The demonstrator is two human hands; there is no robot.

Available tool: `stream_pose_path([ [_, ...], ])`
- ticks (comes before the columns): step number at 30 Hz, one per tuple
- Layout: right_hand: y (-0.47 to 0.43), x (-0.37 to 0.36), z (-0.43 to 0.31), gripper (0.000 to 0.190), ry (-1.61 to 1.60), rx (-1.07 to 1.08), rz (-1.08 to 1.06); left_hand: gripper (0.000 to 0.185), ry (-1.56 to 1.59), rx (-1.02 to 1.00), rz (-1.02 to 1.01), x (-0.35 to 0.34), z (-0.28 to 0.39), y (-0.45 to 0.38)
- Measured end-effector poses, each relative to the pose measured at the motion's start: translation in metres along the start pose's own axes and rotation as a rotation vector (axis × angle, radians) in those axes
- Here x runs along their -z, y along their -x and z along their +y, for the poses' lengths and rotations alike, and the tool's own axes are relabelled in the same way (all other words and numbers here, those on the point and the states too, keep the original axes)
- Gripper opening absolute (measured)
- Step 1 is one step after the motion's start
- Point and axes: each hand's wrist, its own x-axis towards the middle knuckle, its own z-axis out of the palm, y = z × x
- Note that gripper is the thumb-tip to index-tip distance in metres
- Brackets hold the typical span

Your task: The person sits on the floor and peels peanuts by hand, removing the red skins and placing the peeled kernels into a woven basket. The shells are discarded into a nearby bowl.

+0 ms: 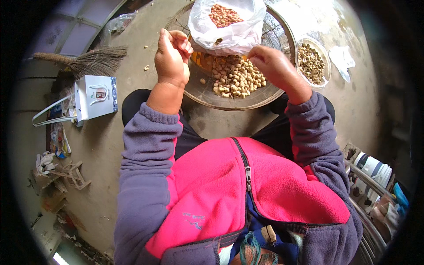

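Before me is a round mesh tray (232, 106) holding a heap of unshelled peanuts (240, 79). A white plastic bag (228, 38) with shelled reddish peanuts (223, 16) stands on its far part. My left hand (173, 58) is raised at the tray's left edge, fingers curled toward the palm; whether something small lies in them cannot be told. Over the right side of the heap is my right hand (272, 66), blurred, its fingertips bent down near the bag and hidden from view. Right of the tray, a round container (324, 63) holds empty peanut shells (310, 63).
A straw broom (96, 59) and a white paper bag (96, 97) are on the left, with a small wooden stool (74, 175) below. White plastic (342, 61) lies on the floor at the right. Metal tubing (367, 179) and a white bucket (374, 169) are at the lower right.
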Motion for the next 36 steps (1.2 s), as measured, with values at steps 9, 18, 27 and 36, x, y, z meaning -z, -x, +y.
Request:
stream_pose_path([
  [9, -0.001, -0.075, 0.017, 0.018, 0.41, 0.054, -0.585, 0.035, 0.02, 0.222, -0.028, 0.026, 0.009, -0.006],
  [18, -0.007, -0.107, 0.026, 0.019, 0.433, -0.097, -0.481, 0.035, -0.046, 0.147, -0.064, 0.034, 0.025, 0.001],
  [27, -0.015, -0.141, 0.005, 0.028, 0.354, 0.172, -0.513, 0.035, -0.102, 0.102, -0.116, 0.033, 0.025, 0.002],
  [36, -0.024, -0.152, 0.026, 0.016, 0.124, 0.113, -0.335, 0.035, -0.132, 0.084, -0.082, 0.037, 0.032, 0.001],
])
